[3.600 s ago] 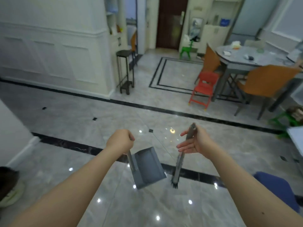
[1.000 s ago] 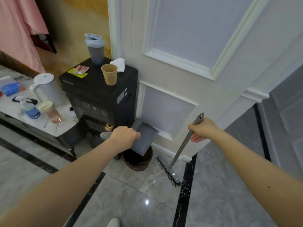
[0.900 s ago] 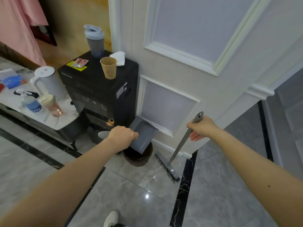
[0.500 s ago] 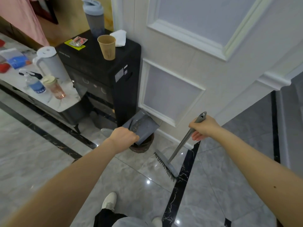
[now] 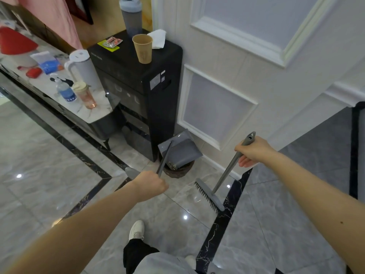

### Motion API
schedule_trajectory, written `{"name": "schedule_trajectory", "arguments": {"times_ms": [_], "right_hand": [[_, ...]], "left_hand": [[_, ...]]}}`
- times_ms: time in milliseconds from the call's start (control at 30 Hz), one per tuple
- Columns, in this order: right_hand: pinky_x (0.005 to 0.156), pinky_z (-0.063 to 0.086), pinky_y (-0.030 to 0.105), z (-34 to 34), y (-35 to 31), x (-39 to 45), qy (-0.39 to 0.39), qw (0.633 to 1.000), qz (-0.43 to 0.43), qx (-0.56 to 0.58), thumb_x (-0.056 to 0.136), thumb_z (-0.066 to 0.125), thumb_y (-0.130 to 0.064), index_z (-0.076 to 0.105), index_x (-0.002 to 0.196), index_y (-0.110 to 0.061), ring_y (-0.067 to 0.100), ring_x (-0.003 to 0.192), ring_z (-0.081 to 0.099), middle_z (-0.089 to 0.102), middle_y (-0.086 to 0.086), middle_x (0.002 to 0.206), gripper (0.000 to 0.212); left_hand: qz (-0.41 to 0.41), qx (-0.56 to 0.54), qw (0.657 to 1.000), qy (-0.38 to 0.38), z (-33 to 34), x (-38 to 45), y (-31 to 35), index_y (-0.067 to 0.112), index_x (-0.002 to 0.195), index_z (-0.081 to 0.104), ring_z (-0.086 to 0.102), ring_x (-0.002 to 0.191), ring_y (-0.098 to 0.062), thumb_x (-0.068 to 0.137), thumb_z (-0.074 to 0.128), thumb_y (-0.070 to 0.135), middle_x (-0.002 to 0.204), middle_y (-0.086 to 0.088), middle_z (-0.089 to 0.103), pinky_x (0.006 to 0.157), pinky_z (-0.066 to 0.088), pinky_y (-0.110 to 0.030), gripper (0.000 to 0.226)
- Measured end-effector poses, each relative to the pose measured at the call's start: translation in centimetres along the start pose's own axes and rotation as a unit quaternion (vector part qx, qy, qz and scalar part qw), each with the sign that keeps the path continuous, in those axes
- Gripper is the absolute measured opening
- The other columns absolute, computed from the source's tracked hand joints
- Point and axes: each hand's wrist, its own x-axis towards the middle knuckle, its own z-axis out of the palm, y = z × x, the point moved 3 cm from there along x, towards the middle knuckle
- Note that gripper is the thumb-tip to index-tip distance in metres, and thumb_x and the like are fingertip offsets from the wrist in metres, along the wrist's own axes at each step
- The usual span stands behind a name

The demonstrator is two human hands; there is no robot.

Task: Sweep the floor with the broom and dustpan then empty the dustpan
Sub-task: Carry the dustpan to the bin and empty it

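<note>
Illumination: even, moderately bright, diffuse, overhead src. Glossy floor (image 5: 59,155) shows small specular hotspots at left edge, ctr-bottom and near broom head (image 5: 209,196). Shadows soft, faint; the darkest lies under the desk (image 5: 92,113) at left. Wide-angle distortion: wall panel (image 5: 217,107) edges bow and lean twd frame edges; forearms stretched at lower corners. Slight softness overall; upper-left corner blurred.

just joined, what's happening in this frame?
A person is emptying a grey dustpan. The left hand grips its long handle and tips the pan over a small dark bin beside a black water dispenser; some debris shows at the pan's lower edge. The right hand holds the broom near the top of its handle, head down by the floor.
</note>
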Motion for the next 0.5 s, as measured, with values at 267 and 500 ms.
{"name": "schedule_trajectory", "arguments": {"times_ms": [267,500], "right_hand": [[0.052,0.057,0.027,-0.4,0.4,-0.4,0.001,1.0,-0.014,0.014,0.086,0.058,-0.02,0.065,0.094,0.002,0.025,0.063,0.072,0.072,0.019,0.074,0.024],[0.053,0.058,0.027,-0.8,1.1,-0.4,0.008,1.0,-0.018,0.015,0.087,0.058,-0.021,0.065,0.095,0.001,0.023,0.062,0.072,0.073,0.018,0.072,0.024]], "left_hand": [[0.02,0.026,0.999,-0.011,-0.4,1.0,2.2,0.002,0.111,0.052,0.065,0.087,-0.033,0.089,0.047,-0.009,0.103,-0.014,0.063,0.061,0.042,-0.037,0.025],[0.035,0.055,0.998,-0.002,-1.3,1.6,2.9,0.003,0.111,0.051,0.065,0.085,-0.031,0.088,0.049,-0.01,0.102,-0.012,0.062,0.062,0.046,-0.037,0.027]]}}
